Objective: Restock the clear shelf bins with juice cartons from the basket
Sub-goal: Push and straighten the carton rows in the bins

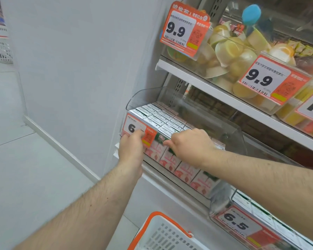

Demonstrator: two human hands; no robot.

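Juice cartons (pixel 163 121) packed in rows inside clear bin (pixel 229 130), filling it to front edge. Right hand (pixel 190 147) curled over front-row carton, pressing it down. Left hand (pixel 132 147) pinching price tag (pixel 134 127) at bin's front left corner (reads "6", rest covered). Best: seat carton flush, square rows. Basket (pixel 163 233) below, contents unseen. Neighbouring tags: "9.9", "6.5".

1. Left hand (pixel 132 147) gripping front wall of clear bin (pixel 231 134) at price tag (pixel 139 130).
2. Right hand (pixel 192 147) resting on juice cartons (pixel 159 118).
3. White basket (pixel 163 235) below.
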